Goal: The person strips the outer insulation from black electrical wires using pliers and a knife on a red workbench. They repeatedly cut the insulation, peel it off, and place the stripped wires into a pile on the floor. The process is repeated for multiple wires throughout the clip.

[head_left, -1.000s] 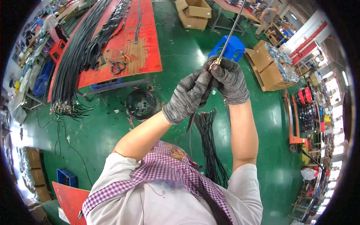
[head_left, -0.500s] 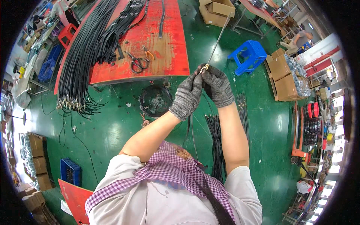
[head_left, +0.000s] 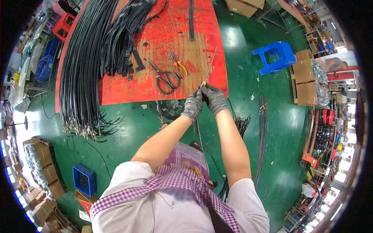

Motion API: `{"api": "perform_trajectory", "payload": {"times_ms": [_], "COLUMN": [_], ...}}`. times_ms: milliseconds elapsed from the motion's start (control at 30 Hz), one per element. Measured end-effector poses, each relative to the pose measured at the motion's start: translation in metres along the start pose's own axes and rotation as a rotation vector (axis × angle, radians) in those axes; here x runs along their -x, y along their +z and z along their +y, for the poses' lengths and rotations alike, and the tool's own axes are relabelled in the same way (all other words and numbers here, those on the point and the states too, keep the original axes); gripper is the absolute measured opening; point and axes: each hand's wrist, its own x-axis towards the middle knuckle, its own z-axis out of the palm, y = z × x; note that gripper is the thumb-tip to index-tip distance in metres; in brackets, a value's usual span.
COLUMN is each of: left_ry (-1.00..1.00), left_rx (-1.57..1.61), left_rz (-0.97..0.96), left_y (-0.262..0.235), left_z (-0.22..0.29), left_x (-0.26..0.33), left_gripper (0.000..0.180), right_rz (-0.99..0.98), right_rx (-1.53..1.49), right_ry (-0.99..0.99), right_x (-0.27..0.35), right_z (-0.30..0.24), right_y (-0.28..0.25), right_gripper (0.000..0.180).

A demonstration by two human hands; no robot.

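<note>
Both of my hands wear grey knit gloves and meet at the near right edge of a red, worn table [head_left: 206, 23]. My left hand [head_left: 193, 105] is closed, its fingertips pinching a dark cable [head_left: 198, 134] that hangs down below. Right beside it, my right hand [head_left: 215, 100] is closed around the base of a thin grey rod [head_left: 211, 64], which points up and away over the table. A small brass-coloured fitting [head_left: 204, 83] shows between the fingertips. How rod, fitting and cable join is hidden by my fingers.
Black-handled scissors [head_left: 167, 81] and orange-handled pliers [head_left: 180, 68] lie on the table. A thick bundle of black cables [head_left: 83, 66] drapes over its left edge, beside black straps [head_left: 124, 35]. A blue stool [head_left: 275, 57] stands to the right; more cables [head_left: 262, 136] lie on the floor.
The view has shifted, so the table looks nearer and farther right. My hands are lower in the picture, now at the table's edge; the rod is still held and leans up to the right.
</note>
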Motion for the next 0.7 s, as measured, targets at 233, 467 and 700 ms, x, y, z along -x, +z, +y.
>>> {"api": "perform_trajectory", "payload": {"times_ms": [233, 467, 700], "left_ry": [-0.435, -0.250, -0.338], "left_rx": [-0.598, -0.601, -0.316], "left_rz": [-0.079, 0.143, 0.271], "left_y": [0.009, -0.037, 0.019], "left_z": [-0.041, -0.088, 0.005], "left_x": [-0.004, -0.021, 0.004], "left_gripper": [0.036, 0.032, 0.027], "right_rz": [0.147, 0.184, -0.136], "right_rx": [0.293, 1.462, 1.793], "right_ry": [0.082, -0.250, -0.008], "right_x": [-0.036, -0.057, -0.081], "right_z": [0.060, 0.047, 0.030], "right_y": [-0.078, -0.088, -0.124], "right_gripper": [0.031, 0.036, 0.060]}}
